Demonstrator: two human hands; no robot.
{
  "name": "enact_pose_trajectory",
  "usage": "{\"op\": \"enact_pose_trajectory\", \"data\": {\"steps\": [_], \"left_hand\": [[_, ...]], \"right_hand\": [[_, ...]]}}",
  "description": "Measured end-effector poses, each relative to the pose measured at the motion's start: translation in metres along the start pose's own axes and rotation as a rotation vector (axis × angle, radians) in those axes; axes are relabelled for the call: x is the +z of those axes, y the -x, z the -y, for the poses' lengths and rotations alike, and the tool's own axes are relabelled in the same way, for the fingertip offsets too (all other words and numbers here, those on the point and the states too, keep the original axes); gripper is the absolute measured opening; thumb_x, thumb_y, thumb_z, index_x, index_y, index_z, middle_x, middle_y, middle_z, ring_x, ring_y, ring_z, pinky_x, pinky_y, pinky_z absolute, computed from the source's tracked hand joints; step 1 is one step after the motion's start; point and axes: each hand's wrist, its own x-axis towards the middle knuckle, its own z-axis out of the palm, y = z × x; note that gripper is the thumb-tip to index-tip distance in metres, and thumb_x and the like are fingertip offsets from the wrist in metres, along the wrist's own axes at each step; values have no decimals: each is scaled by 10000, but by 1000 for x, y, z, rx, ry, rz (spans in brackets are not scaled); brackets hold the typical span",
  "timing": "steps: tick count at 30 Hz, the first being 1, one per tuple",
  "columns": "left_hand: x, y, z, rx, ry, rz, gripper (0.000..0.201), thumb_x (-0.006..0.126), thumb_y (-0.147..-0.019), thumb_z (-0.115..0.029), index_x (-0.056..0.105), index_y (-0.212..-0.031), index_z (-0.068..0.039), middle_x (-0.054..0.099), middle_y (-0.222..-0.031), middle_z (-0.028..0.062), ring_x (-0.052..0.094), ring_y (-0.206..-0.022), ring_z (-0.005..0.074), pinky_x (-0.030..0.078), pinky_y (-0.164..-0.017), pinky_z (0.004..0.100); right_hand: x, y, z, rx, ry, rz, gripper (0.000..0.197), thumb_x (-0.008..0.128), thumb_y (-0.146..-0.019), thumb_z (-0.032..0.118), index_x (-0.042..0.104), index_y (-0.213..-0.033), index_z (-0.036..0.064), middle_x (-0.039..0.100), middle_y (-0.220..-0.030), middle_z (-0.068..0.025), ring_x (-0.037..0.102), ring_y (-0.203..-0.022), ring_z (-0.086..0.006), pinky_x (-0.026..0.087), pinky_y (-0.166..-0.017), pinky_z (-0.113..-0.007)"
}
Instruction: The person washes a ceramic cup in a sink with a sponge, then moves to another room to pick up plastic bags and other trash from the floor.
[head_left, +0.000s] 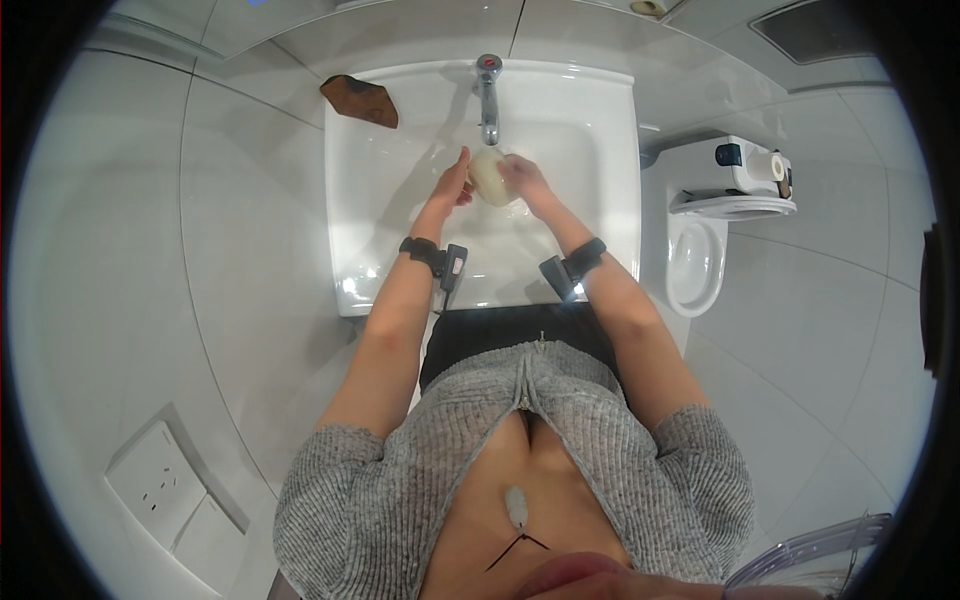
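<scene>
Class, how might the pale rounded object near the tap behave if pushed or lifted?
The pale rounded object may roll if pushed, given its curved outline. It looks smooth, so it could slip from the right hand, especially if wet.

Both your arms reach forward from the body, away from your chest, and draw closer together toward the hands. Your left forearm [405,285] slants inward to the left wrist [428,225], and your right forearm [615,285] slants inward the opposite way to the right wrist [565,228]. Your left hand [457,180] has its inner side facing right, with one digit pointing forward and others bent nearer you; how firmly it closes is hard to tell. Your right hand [524,176] faces it, fingers bent in a grip. The two hands are near each other but apart.
</scene>
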Motion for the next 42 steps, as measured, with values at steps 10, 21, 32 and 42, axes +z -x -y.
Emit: {"op": "enact_pose_trajectory", "data": {"steps": [10, 21, 32, 42], "left_hand": [[20, -21, 3, 228, 876, 226, 382, 311, -919, -355, 488, -1092, -64, 555, -1066, 64, 542, -978, 196, 449, -852, 359], [45, -37, 0, 173, 1118, 195, 330, 327, -913, -286, 462, -1093, -45, 520, -1107, 82, 508, -1036, 242, 410, -906, 397], [59, -56, 24, 157, 897, -293, 431, 306, -895, -309, 444, -1142, 16, 503, -1129, 117, 518, -1012, 257, 435, -837, 388], [50, -40, 16, 337, 348, -483, 498, 401, -846, -349, 482, -1084, 81, 558, -1052, 154, 567, -933, 263, 465, -774, 364]], "right_hand": [[-7, -13, -24, 85, -1068, 35, 362, 391, -901, 282, 483, -1106, -2, 535, -1065, -87, 510, -981, -208, 378, -881, -352], [-41, -18, -68, 153, -173, -786, 331, 456, -871, 268, 556, -923, -43, 558, -753, -81, 551, -713, -199, 420, -614, -333], [16, -9, 4, -195, 161, -573, 234, 511, -844, 282, 491, -891, 53, 485, -744, -101, 538, -640, -266, 426, -563, -378], [-2, -33, -47, -282, 403, -636, 101, 471, -795, 101, 454, -855, 21, 466, -856, -152, 431, -792, -352, 382, -693, -429]]}}
